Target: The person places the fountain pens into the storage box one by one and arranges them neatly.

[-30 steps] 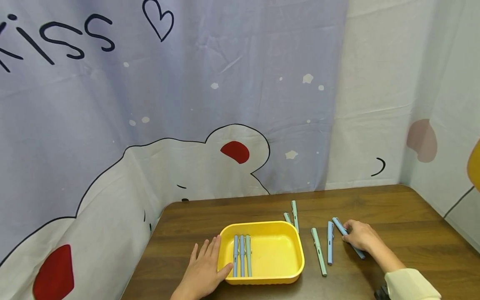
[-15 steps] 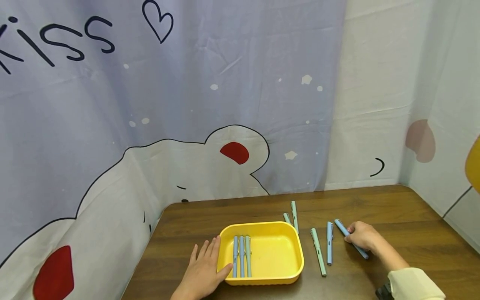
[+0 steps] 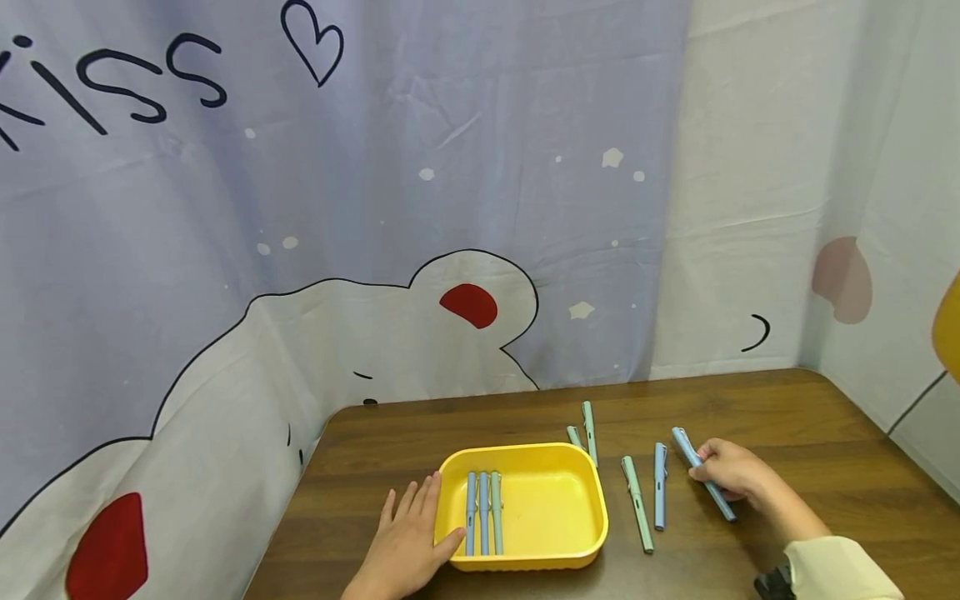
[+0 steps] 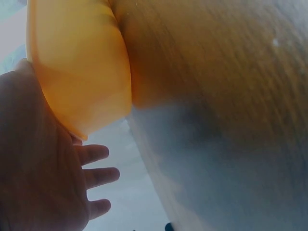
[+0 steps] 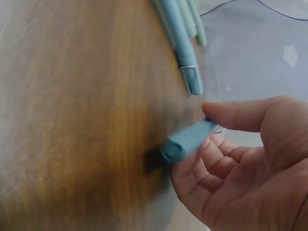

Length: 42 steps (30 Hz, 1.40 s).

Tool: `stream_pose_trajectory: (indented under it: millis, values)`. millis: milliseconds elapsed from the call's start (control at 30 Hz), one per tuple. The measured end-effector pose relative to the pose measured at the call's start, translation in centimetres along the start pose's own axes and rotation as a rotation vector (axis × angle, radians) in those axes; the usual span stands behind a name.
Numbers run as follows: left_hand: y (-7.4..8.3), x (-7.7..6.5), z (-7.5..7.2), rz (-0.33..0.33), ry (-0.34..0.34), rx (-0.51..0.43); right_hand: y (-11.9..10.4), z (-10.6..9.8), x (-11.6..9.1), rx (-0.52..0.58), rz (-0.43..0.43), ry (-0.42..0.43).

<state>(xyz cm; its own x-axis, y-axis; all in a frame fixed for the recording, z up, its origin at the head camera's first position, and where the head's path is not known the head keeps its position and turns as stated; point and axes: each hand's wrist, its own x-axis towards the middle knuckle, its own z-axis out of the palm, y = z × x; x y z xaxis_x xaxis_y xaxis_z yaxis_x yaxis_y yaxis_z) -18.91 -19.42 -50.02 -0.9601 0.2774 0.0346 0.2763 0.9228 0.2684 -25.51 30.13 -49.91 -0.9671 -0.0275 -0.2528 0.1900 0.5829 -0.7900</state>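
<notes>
My right hand pinches a blue pen between thumb and fingers at the right of the table. In the right wrist view, one end of that pen points out over the wood, just above the surface. My left hand rests against the left side of a yellow tray, fingers straight, thumb over the rim. Two blue pens and a green pen lie side by side in the tray's left part. The left wrist view shows the palm beside the tray's outer wall.
Right of the tray, a green pen and a blue pen lie on the brown wooden table. Two more green pens lie behind the tray's back right corner, partly hidden by it. A printed curtain hangs behind the table.
The blue pen in my right hand has shifted slightly right, and its far end has come up and turned a little. The left hand and tray have stayed put.
</notes>
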Motion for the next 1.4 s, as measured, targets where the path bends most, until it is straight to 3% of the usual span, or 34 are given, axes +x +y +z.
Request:
stream_pose_trajectory:
  millis: [300,433,833,1400]
  values:
    - [0.0,-0.1,-0.1,0.004,0.003,-0.004,-0.7,-1.0,-0.2,0.276,-0.047,-0.156]
    - [0.0,0.0,0.0,0.001,0.000,0.000,-1.0,-0.9,-0.3,0.336,-0.039,-0.142]
    - [0.0,0.1,0.0,-0.007,-0.017,0.003,-1.9,-0.6,-1.2,0.446,-0.049,-0.145]
    - [-0.1,0.1,0.0,-0.001,0.001,0.020,-2.8,-0.1,-1.8,0.448,-0.108,-0.188]
